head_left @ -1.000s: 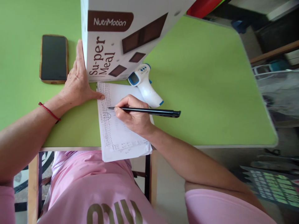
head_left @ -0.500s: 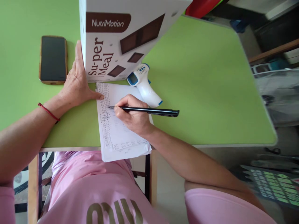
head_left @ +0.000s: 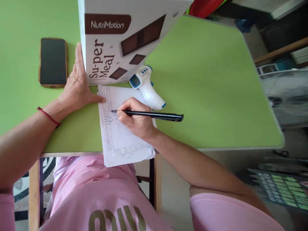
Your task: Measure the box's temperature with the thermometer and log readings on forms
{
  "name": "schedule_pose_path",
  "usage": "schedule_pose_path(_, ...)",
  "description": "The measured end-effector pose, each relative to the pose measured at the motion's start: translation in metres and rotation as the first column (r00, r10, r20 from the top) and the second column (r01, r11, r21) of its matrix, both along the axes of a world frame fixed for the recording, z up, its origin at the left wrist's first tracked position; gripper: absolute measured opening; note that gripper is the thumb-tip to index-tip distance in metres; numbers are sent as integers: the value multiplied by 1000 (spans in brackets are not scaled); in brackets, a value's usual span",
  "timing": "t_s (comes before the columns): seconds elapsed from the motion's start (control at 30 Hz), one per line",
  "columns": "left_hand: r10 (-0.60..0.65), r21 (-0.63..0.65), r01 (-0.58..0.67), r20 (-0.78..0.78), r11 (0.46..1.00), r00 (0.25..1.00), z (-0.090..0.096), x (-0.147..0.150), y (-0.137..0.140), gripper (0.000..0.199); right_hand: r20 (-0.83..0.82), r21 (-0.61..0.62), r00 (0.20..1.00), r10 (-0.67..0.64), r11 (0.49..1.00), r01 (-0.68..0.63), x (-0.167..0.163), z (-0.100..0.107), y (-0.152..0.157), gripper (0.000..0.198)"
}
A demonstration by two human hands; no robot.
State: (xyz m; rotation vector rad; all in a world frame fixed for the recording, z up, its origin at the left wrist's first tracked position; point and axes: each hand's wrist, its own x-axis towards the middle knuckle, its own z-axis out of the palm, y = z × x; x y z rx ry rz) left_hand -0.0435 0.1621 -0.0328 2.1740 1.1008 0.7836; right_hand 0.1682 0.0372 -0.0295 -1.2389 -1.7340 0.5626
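Note:
My right hand [head_left: 137, 119] grips a black pen [head_left: 154, 115], its tip at the handwritten lines on a stack of white paper [head_left: 127, 128]. The sheets overhang the table's near edge. My left hand [head_left: 78, 86] is spread, its thumb resting on the paper's upper left edge and its fingers stretched along the left side of a white NutriMotion box [head_left: 108, 48]. The fingers' far side is partly hidden by that box, which stands upright behind the paper. A white and blue infrared thermometer [head_left: 149, 89] lies beyond my right hand, beside the box and over the paper's edge.
A phone in a brown case [head_left: 53, 62] lies on the green table [head_left: 211, 96], left of the box. A red object [head_left: 204, 7] shows at the far edge. Right of the table are a plastic-covered item [head_left: 286, 96] and a sheet with green rows [head_left: 284, 189].
The whole view has shifted slightly, so the table's things appear a little further left. Both hands, the pen, the paper and the box keep their places relative to one another.

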Motion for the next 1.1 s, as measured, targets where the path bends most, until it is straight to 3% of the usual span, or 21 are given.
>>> schedule_pose_path(0.13,-7,-2,7,-6,1000,1000,0,0,1,163,-25,40,1000,-18,999,19,-1,1,0,15)
schedule_pose_path(0.37,-8,-27,8,-12,1000,1000,-1,0,1,163,28,-34,999,-17,999,18,0,-1,0,17)
schedule_pose_path(0.9,-29,-77,28,-2,997,1000,2,1,1,164,9,36,998,-70,997,69,1,-2,1,16)
schedule_pose_path(1.1,-21,-30,22,18,999,1000,0,0,1,160,13,2,999,-46,999,46,1,0,1,19)
